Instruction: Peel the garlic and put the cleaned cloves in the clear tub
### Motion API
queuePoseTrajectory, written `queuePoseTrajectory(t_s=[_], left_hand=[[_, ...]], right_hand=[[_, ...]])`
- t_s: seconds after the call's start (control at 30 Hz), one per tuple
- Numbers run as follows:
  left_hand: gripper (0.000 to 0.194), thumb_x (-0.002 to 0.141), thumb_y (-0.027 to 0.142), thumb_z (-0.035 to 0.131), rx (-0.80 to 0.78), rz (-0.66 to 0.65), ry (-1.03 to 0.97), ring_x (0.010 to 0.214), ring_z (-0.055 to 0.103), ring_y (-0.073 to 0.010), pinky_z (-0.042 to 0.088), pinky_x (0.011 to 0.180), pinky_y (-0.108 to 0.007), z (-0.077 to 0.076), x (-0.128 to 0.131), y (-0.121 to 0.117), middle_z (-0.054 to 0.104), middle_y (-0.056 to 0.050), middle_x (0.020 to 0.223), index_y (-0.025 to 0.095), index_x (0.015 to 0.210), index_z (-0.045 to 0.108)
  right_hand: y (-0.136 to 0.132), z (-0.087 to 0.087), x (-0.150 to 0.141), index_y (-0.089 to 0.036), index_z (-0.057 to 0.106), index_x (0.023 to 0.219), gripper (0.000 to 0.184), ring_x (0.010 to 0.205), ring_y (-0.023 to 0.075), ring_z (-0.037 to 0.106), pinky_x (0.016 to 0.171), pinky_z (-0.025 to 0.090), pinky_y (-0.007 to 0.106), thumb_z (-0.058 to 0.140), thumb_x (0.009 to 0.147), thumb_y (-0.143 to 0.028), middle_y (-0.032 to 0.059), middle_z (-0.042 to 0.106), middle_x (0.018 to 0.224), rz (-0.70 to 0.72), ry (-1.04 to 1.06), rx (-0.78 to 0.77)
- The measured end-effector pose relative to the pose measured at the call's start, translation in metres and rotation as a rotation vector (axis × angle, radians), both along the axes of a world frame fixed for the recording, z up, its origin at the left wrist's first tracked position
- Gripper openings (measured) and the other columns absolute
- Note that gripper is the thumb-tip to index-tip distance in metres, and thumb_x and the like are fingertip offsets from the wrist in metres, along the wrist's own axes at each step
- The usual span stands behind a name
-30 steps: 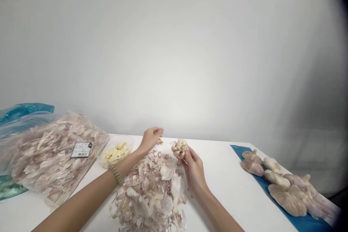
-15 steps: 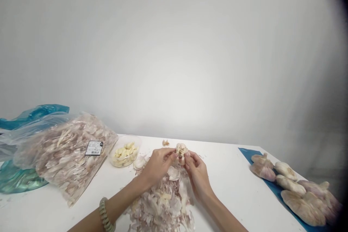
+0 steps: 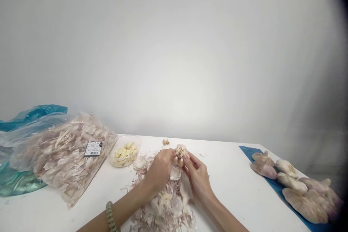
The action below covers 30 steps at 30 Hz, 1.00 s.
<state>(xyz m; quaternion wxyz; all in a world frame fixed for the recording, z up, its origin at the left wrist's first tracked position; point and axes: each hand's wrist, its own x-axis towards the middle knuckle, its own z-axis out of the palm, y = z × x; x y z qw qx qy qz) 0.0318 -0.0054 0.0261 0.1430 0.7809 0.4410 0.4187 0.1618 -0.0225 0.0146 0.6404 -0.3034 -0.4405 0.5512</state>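
Garlic bulb [image 3: 181, 155], one, partly opened: between the fingertips of the left hand [image 3: 160, 168] and right hand [image 3: 199, 177], both grasping it, toward the surface's [image 3: 228, 174] far edge. Skins [image 3: 163, 206], one heap: beneath the hands, at the near edge. Unpeeled cloves [image 3: 165, 141], small group: just beyond the bulb. Bowl [image 3: 112, 159] of peeled cloves [image 3: 125, 150]: left, by the far edge. Whole bulbs [image 3: 304, 204], several: on blue sheet [image 3: 273, 185], right edge.

On the worktop [image 3: 225, 174], a bag of peelings [image 3: 65, 152] lies at the left, a bowl [image 3: 112, 162] holding peeled cloves [image 3: 126, 150] just right of it, a heap of skins [image 3: 165, 210] front and centre, two small cloves [image 3: 165, 141] behind it, and garlic bulbs [image 3: 304, 203] on a sheet [image 3: 246, 150] at the right.
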Motion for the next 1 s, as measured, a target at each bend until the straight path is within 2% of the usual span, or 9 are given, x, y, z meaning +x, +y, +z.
queuePoseTrajectory(t_s=[0.23, 0.47, 0.63, 0.83, 1.0], left_hand=[[0.028, 0.091, 0.021, 0.030, 0.033, 0.006, -0.018, 0.076, 0.054, -0.0188, 0.041, 0.073, -0.032, -0.008, 0.001, 0.004, 0.061, -0.006, 0.080, 0.020, 0.083, 0.057], [0.029, 0.091, 0.022, 0.030, 0.041, 0.010, -0.041, 0.076, 0.054, -0.0186, 0.040, 0.073, -0.031, -0.009, 0.001, 0.004, 0.060, -0.005, 0.078, 0.020, 0.081, 0.056], [0.026, 0.090, 0.021, 0.032, 0.031, 0.010, -0.061, 0.076, 0.055, -0.0186, 0.040, 0.073, -0.030, -0.008, 0.001, 0.003, 0.060, -0.005, 0.078, 0.020, 0.080, 0.056], [0.028, 0.090, 0.018, 0.028, -0.011, 0.031, -0.111, 0.066, 0.052, -0.0157, 0.039, 0.064, -0.027, -0.001, -0.003, 0.000, 0.059, -0.002, 0.072, 0.020, 0.075, 0.051], [0.029, 0.090, 0.026, 0.032, -0.088, 0.006, -0.189, 0.058, 0.050, -0.0130, 0.037, 0.058, -0.024, 0.009, -0.005, -0.002, 0.057, 0.001, 0.064, 0.020, 0.070, 0.051]], right_hand=[[-0.001, -0.001, -0.001, -0.016, 0.068, 0.102, 0.036, 0.081, 0.0199, 0.061, 0.072, 0.048, 0.029, 0.066, 0.077, -0.041, 0.0077, 0.070, 0.087, -0.002, -0.005, 0.021], [-0.003, 0.000, -0.001, -0.015, 0.069, 0.098, 0.036, 0.074, 0.0187, 0.060, 0.067, 0.048, 0.028, 0.066, 0.075, -0.043, 0.0065, 0.069, 0.081, -0.013, -0.022, 0.025], [-0.003, 0.000, -0.001, -0.016, 0.070, 0.093, 0.031, 0.067, 0.0157, 0.055, 0.063, 0.046, 0.026, 0.067, 0.075, -0.042, 0.0025, 0.064, 0.070, -0.015, -0.030, 0.043], [-0.005, 0.000, -0.001, -0.015, 0.068, 0.100, 0.034, 0.068, 0.0164, 0.056, 0.067, 0.047, 0.029, 0.064, 0.078, -0.041, 0.0054, 0.066, 0.077, 0.002, -0.037, 0.037], [-0.006, 0.003, -0.002, -0.016, 0.068, 0.100, 0.035, 0.074, 0.0186, 0.059, 0.069, 0.048, 0.029, 0.064, 0.078, -0.042, 0.0060, 0.068, 0.081, 0.018, -0.039, 0.037]])
